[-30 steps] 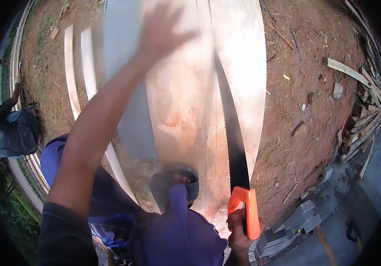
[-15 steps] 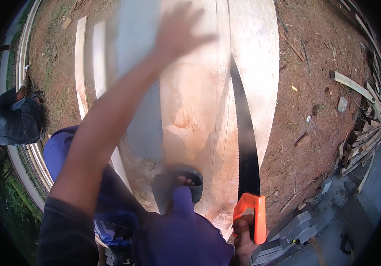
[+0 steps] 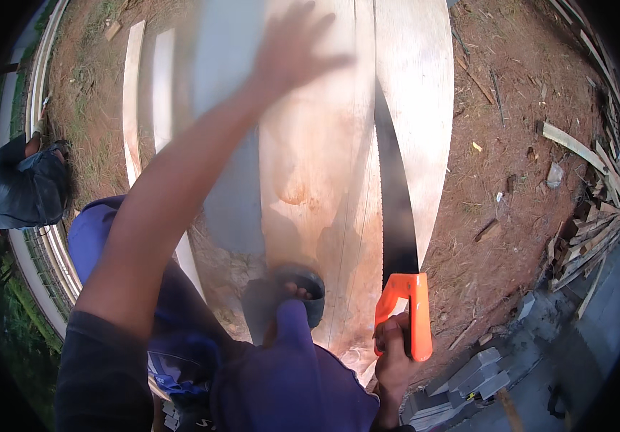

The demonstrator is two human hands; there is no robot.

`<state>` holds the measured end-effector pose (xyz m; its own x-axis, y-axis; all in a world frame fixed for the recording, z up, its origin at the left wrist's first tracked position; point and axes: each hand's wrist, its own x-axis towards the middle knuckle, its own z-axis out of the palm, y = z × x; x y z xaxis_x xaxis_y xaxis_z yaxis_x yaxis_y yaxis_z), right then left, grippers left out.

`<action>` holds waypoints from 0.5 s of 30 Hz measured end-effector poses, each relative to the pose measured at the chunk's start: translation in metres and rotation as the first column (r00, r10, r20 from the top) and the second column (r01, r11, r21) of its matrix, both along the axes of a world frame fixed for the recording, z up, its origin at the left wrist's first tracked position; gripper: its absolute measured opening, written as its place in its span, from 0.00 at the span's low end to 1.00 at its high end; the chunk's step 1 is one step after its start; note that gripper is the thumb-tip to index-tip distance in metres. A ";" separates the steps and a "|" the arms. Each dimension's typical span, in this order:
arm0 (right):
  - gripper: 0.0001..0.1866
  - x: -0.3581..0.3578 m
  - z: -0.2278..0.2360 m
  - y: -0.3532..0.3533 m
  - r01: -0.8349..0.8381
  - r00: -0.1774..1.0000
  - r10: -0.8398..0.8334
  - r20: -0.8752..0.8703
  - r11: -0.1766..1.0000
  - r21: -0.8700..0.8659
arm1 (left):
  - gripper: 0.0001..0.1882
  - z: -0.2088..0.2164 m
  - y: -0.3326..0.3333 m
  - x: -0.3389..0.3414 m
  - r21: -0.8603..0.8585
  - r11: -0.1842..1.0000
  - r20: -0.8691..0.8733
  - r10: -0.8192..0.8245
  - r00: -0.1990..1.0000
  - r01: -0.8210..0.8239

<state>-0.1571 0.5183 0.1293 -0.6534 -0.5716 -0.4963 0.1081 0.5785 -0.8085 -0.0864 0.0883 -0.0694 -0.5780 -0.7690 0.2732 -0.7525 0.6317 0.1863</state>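
Observation:
My right hand [image 3: 395,360] is wrapped round the orange handle of a handsaw [image 3: 400,209], low on the right. The dark toothed blade points away from me, and its far end meets a long slit in a pale plywood sheet [image 3: 310,173]. My left hand [image 3: 299,50] lies on or just above the sheet's far part, with its fingers spread and nothing in them; brightness and blur hide whether it touches. A pencil-like line runs along the wood left of the blade. My foot in a dark sandal [image 3: 310,284] rests on the near part of the sheet.
Two narrow wood strips [image 3: 134,101] lie on the ground at the left. Another person [image 3: 29,187] bends over at the far left. Scrap wood [image 3: 591,237] is piled at the right, above grey blocks [image 3: 479,378]. Reddish soil [image 3: 497,187] borders the sheet.
My right hand has pushed the handsaw forward, so the handle sits farther from me and the blade reaches further along the slit. My left hand keeps its place.

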 end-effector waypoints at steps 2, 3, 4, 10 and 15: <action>0.04 -0.002 0.023 0.032 -0.148 0.984 0.153 -0.088 0.987 0.064 | 0.52 0.005 0.010 -0.014 -0.001 1.000 -0.008 -0.027 1.000 0.027; 0.05 -0.002 0.025 0.023 -0.098 0.993 0.103 -0.054 0.992 0.077 | 0.51 0.002 0.010 -0.011 0.004 1.000 0.000 -0.028 1.000 0.028; 0.05 -0.001 0.023 0.010 -0.049 0.998 0.051 -0.021 0.995 0.090 | 0.51 0.001 0.012 -0.006 0.007 1.000 0.007 -0.029 1.000 0.029; 0.13 -0.050 -0.058 -0.198 -0.020 1.000 0.020 0.002 1.000 0.022 | 0.50 0.010 0.013 -0.013 0.068 0.997 0.007 -0.037 0.999 0.036; 0.08 -0.004 -0.029 -0.071 0.064 0.991 -0.061 0.119 0.998 -0.026 | 0.50 -0.004 0.002 0.008 0.005 1.000 -0.016 0.001 1.000 -0.001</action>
<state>-0.1611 0.4475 0.1000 -0.6264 -0.5472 -0.5552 0.2387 0.5434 -0.8048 -0.0787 0.0902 -0.0733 -0.5728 -0.7711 0.2780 -0.7501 0.6298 0.2016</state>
